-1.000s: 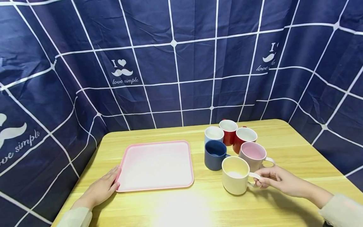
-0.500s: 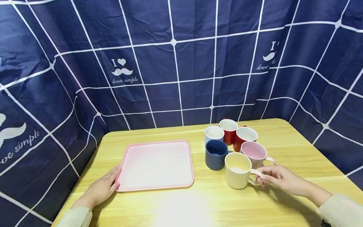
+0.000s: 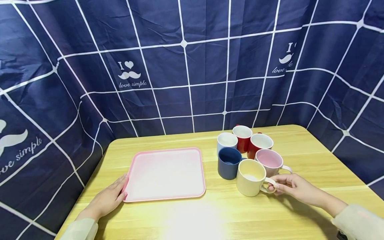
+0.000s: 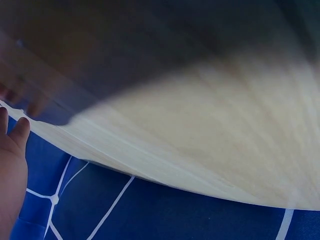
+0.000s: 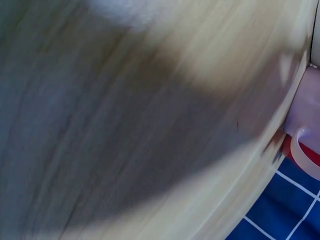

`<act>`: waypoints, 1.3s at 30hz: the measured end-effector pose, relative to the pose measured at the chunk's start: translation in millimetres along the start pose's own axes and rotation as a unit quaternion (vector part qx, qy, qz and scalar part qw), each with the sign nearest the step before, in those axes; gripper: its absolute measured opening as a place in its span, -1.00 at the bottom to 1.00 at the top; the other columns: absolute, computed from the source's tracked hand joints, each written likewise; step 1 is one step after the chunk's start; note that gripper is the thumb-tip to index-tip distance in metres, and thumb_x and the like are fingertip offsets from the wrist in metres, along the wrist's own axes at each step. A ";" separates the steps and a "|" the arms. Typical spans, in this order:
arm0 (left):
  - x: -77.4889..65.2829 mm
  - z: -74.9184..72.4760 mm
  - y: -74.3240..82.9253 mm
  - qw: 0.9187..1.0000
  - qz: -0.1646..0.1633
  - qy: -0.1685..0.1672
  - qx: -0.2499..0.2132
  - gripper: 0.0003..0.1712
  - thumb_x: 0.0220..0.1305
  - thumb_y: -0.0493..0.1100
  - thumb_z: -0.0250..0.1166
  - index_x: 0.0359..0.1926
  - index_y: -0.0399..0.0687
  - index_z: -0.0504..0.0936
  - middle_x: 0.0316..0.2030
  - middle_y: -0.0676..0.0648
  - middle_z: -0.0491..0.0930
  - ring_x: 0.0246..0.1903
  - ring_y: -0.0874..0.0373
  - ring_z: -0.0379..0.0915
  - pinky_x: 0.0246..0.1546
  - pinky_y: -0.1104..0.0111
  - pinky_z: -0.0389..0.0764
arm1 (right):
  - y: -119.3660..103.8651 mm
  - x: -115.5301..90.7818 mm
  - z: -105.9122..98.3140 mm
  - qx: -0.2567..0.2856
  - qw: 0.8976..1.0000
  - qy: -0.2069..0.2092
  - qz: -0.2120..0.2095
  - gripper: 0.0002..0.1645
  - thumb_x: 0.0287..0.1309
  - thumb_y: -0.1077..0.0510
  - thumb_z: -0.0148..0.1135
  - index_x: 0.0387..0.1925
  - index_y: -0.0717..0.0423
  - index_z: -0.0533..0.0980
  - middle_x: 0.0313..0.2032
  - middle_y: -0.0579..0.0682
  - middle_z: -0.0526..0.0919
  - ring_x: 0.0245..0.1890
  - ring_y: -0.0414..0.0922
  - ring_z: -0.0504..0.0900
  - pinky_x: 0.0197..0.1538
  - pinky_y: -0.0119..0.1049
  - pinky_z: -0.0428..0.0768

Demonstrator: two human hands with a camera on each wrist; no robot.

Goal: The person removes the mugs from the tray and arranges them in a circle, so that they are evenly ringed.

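My right hand (image 3: pixel 292 188) pinches the handle of a cream mug (image 3: pixel 249 181), which stands upright at the front of a cluster of mugs. Close behind it are a pink mug (image 3: pixel 270 163) and a dark blue mug (image 3: pixel 228 165). A light blue mug (image 3: pixel 225 146) and two red mugs, one farther back (image 3: pixel 243 141) and one nearer (image 3: pixel 255 150), make up the rear of the group. On the left, my left hand (image 3: pixel 105 200) rests with straight fingers against the left edge of a pink tray (image 3: pixel 168 199). In the right wrist view the pink mug (image 5: pixel 306 107) shows at the right edge.
The wooden table (image 3: pixel 150 220) carries the tray at left and the mugs at right. A dark blue curtain (image 3: pixel 204 66) with white grid lines hangs behind and along both sides. Glare brightens the table's front middle.
My right hand has moved the cream mug slightly away from me, closer to the pink and dark blue mugs. The left hand and the tray have stayed put.
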State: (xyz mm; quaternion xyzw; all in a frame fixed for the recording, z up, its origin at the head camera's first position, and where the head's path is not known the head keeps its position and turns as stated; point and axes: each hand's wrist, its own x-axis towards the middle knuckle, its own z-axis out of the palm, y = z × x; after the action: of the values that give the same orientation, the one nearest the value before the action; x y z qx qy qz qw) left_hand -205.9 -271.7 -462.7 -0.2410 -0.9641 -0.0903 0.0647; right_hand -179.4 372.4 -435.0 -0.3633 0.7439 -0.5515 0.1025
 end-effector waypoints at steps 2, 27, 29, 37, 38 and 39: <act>0.2 -0.1 0.0 1.000 0.000 0.000 0.000 -0.36 0.34 -0.09 0.16 0.32 -0.38 0.30 0.29 -0.30 0.29 0.27 -0.19 0.21 0.19 -0.01 0.29 | 1.3 -0.3 -0.8 0.004 1.000 0.000 -0.001 -0.73 0.28 0.55 -0.13 -0.03 0.59 0.39 -0.19 0.21 0.66 -0.14 -0.16 0.65 -0.18 -0.20 0.65; 1.8 -0.6 -7.1 1.000 0.018 0.014 -0.009 -0.34 0.29 0.01 0.23 0.26 -0.34 0.39 0.26 -0.29 0.34 0.22 -0.20 0.28 0.13 -0.02 0.36 | -63.2 4.5 -67.9 -0.021 0.987 -0.078 0.139 -0.49 0.38 0.41 -0.22 0.30 0.17 0.32 0.14 -0.08 0.55 0.09 -0.20 0.53 -0.10 -0.27 0.60; 4.9 -6.1 -8.9 1.000 0.007 0.003 -0.016 -0.29 0.27 0.07 0.24 0.27 -0.34 0.38 0.26 -0.31 0.32 0.22 -0.23 0.27 0.12 -0.04 0.36 | -73.8 13.3 -75.7 -0.043 0.987 -0.075 0.138 -0.48 0.38 0.40 -0.21 0.31 0.14 0.31 0.13 -0.09 0.55 0.08 -0.20 0.54 -0.10 -0.25 0.60; 50.0 -81.7 -2.3 0.997 -0.043 -0.045 -0.051 -0.19 0.32 0.09 0.16 0.32 -0.48 0.21 0.29 -0.48 0.17 0.26 -0.38 0.10 0.22 -0.13 0.17 | -122.5 55.1 -98.8 -0.154 0.978 -0.019 0.138 -0.56 0.39 0.31 -0.09 0.26 0.24 0.34 0.06 -0.09 0.60 0.02 -0.18 0.59 -0.11 -0.22 0.63; 58.2 -95.4 0.8 0.996 -0.050 -0.047 -0.052 -0.17 0.32 0.11 0.15 0.32 -0.48 0.20 0.29 -0.49 0.16 0.27 -0.39 0.08 0.23 -0.14 0.15 | -128.2 61.4 -99.5 -0.164 0.977 -0.012 0.139 -0.57 0.39 0.29 -0.07 0.25 0.24 0.34 0.05 -0.08 0.61 0.01 -0.17 0.60 -0.11 -0.22 0.63; 66.4 -109.0 4.4 0.996 -0.057 -0.050 -0.051 -0.14 0.33 0.13 0.14 0.34 -0.48 0.17 0.30 -0.50 0.14 0.28 -0.39 0.05 0.24 -0.15 0.12 | -133.4 68.0 -99.6 -0.172 0.975 -0.003 0.142 -0.57 0.39 0.27 -0.05 0.24 0.25 0.34 0.04 -0.06 0.61 0.00 -0.17 0.60 -0.11 -0.23 0.63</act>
State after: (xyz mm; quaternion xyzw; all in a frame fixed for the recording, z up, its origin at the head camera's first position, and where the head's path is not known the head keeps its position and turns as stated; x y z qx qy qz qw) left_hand -253.1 -260.2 -344.6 -0.1929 -0.9725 -0.1302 -0.0015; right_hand -226.1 385.2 -261.9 -0.2678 0.8714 -0.3936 0.1181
